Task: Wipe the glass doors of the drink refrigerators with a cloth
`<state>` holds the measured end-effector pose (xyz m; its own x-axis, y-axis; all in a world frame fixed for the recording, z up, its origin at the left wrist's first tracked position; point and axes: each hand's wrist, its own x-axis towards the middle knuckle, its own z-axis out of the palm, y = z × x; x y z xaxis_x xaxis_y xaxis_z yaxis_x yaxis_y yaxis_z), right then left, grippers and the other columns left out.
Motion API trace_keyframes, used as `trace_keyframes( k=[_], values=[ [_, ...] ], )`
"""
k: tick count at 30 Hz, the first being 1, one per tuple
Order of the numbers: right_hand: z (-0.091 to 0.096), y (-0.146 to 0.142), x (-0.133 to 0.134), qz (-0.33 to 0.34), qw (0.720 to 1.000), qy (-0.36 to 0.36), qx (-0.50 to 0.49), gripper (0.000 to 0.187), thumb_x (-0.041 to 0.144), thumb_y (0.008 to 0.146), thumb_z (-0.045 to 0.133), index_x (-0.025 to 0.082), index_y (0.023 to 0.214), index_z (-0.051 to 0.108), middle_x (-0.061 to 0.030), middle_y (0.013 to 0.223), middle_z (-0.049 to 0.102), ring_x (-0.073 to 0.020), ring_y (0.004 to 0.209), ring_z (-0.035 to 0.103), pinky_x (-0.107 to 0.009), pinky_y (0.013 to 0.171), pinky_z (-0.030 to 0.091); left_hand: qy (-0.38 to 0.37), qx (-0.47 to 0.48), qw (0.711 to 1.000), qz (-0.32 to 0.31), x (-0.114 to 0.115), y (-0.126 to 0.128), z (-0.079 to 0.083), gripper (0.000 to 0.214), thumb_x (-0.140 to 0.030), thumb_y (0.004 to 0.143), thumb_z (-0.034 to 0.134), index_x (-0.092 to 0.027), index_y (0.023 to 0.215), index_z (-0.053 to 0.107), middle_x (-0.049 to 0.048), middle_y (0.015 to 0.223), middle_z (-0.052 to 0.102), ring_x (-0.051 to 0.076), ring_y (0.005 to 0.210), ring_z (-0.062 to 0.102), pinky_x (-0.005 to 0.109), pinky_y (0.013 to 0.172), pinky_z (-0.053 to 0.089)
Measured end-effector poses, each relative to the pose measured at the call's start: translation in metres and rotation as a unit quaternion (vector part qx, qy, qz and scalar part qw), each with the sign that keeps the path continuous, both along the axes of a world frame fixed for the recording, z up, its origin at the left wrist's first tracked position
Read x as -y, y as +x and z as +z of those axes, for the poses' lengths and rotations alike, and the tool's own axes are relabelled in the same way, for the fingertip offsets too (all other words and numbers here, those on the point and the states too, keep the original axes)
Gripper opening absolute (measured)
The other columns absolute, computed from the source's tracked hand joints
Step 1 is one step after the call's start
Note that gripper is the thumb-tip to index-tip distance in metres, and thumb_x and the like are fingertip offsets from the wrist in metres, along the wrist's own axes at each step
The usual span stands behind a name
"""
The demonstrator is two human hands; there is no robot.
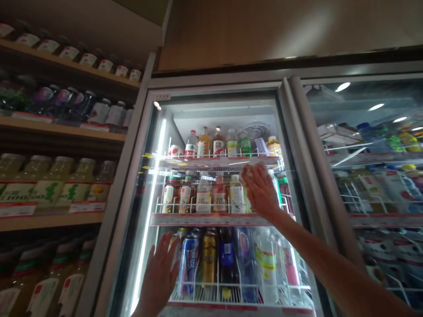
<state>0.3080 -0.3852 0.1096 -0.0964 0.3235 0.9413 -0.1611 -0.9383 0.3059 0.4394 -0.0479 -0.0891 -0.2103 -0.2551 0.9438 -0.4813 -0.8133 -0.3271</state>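
Observation:
My right hand (262,189) is raised against the glass door (211,99) of a lit drinks fridge, in front of the middle shelf. Its fingers press on a pale crumpled cloth (247,172), mostly covered by the hand and slightly blurred. Low on the left, my left hand (159,270) is held up with its fingers stretched out and nothing in it. It is at or close to the same glass; whether it touches cannot be made out. Behind the door, bottles and cans stand on wire shelves, among them a blue can (189,264) near my left fingertips.
On the left, wooden shelves (49,222) hold rows of juice bottles (53,180). A second fridge door (373,145) with more drinks stands on the right, past the metal door frame (317,185). A brown panel (251,35) runs above both doors.

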Motion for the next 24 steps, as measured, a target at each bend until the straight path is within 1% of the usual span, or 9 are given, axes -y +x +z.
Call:
trace_keyframes(
  k=[2, 6, 10, 12, 16, 17, 20, 22, 24],
  values=[
    [0.013, -0.005, 0.005, -0.011, 1.000, -0.009, -0.016, 0.044, 0.025, 0.088, 0.037, 0.021, 0.129, 0.051, -0.0095, 0.143, 0.042, -0.0264, 0.136, 0.030, -0.049, 0.105, 0.031, 0.007, 0.003, 1.000, -0.005, -0.001, 0.000, 0.005, 0.059, -0.020, 0.088, 0.041, -0.021, 0.145, 0.023, 0.0066, 0.152, 0.026, 0.021, 0.141, 0.020, 0.039, 0.116, 0.014],
    [0.035, -0.005, 0.007, 0.004, 0.984, 0.155, 0.091, 0.045, 0.028, 0.087, 0.037, 0.012, 0.125, 0.054, -0.0190, 0.140, 0.042, -0.0343, 0.132, 0.033, -0.056, 0.101, 0.032, -0.061, -0.015, 0.998, -0.004, -0.007, 0.001, 0.037, 0.054, -0.025, 0.090, 0.039, -0.024, 0.143, 0.026, 0.0095, 0.150, 0.029, 0.023, 0.139, 0.024, 0.044, 0.113, 0.021],
    [0.040, 0.002, -0.012, 0.009, 0.999, -0.033, -0.038, 0.043, 0.026, 0.086, 0.040, 0.021, 0.126, 0.054, -0.0094, 0.144, 0.040, -0.0280, 0.137, 0.028, -0.050, 0.106, 0.030, -0.164, -0.070, 0.984, 0.006, -0.007, 0.007, 0.067, 0.050, -0.033, 0.093, 0.035, -0.022, 0.141, 0.030, 0.0136, 0.148, 0.032, 0.028, 0.139, 0.025, 0.051, 0.109, 0.026],
    [0.046, 0.000, -0.018, 0.009, 0.995, -0.065, -0.081, 0.043, 0.025, 0.086, 0.041, 0.022, 0.127, 0.053, -0.0082, 0.144, 0.041, -0.0264, 0.136, 0.029, -0.050, 0.107, 0.030, -0.169, -0.097, 0.981, 0.011, -0.005, 0.010, 0.070, 0.050, -0.035, 0.094, 0.033, -0.021, 0.142, 0.030, 0.0135, 0.148, 0.031, 0.027, 0.139, 0.024, 0.051, 0.109, 0.026],
    [0.068, 0.003, -0.032, 0.032, 0.988, 0.154, 0.003, 0.045, 0.026, 0.087, 0.042, 0.013, 0.128, 0.052, -0.0177, 0.143, 0.039, -0.0336, 0.136, 0.027, -0.058, 0.104, 0.029, -0.166, -0.116, 0.979, 0.019, -0.002, 0.010, 0.064, 0.051, -0.037, 0.095, 0.029, -0.021, 0.143, 0.027, 0.0134, 0.150, 0.028, 0.026, 0.140, 0.021, 0.050, 0.110, 0.025],
    [0.070, 0.008, -0.042, 0.040, 0.986, 0.163, 0.000, 0.044, 0.026, 0.086, 0.043, 0.013, 0.128, 0.053, -0.0173, 0.144, 0.037, -0.0342, 0.136, 0.026, -0.058, 0.105, 0.029, -0.164, -0.117, 0.979, 0.022, -0.002, 0.010, 0.063, 0.051, -0.037, 0.095, 0.030, -0.020, 0.143, 0.027, 0.0137, 0.150, 0.028, 0.026, 0.140, 0.021, 0.050, 0.110, 0.025],
    [0.065, 0.026, -0.081, 0.056, 0.992, -0.018, -0.107, 0.044, 0.022, 0.083, 0.049, 0.020, 0.127, 0.053, -0.0092, 0.146, 0.038, -0.0302, 0.137, 0.025, -0.055, 0.108, 0.026, -0.146, -0.112, 0.982, 0.035, -0.008, 0.008, 0.061, 0.051, -0.036, 0.095, 0.031, -0.019, 0.143, 0.027, 0.0150, 0.149, 0.029, 0.026, 0.140, 0.021, 0.048, 0.109, 0.026],
    [0.063, 0.034, -0.102, 0.060, 0.976, -0.138, -0.159, 0.046, 0.019, 0.082, 0.050, 0.021, 0.128, 0.052, -0.0060, 0.144, 0.041, -0.0276, 0.138, 0.025, -0.052, 0.110, 0.024, -0.111, -0.107, 0.987, 0.038, -0.016, 0.007, 0.061, 0.052, -0.037, 0.094, 0.032, -0.018, 0.142, 0.028, 0.0153, 0.149, 0.030, 0.026, 0.140, 0.021, 0.047, 0.108, 0.028],
    [0.068, 0.039, -0.112, 0.075, 0.983, -0.104, -0.128, 0.046, 0.019, 0.084, 0.047, 0.016, 0.130, 0.050, -0.0095, 0.143, 0.042, -0.0300, 0.137, 0.025, -0.055, 0.108, 0.023, -0.070, -0.102, 0.992, 0.038, -0.025, 0.008, 0.061, 0.052, -0.039, 0.094, 0.032, -0.018, 0.142, 0.028, 0.0147, 0.148, 0.031, 0.026, 0.140, 0.022, 0.045, 0.106, 0.031]
  ],
)
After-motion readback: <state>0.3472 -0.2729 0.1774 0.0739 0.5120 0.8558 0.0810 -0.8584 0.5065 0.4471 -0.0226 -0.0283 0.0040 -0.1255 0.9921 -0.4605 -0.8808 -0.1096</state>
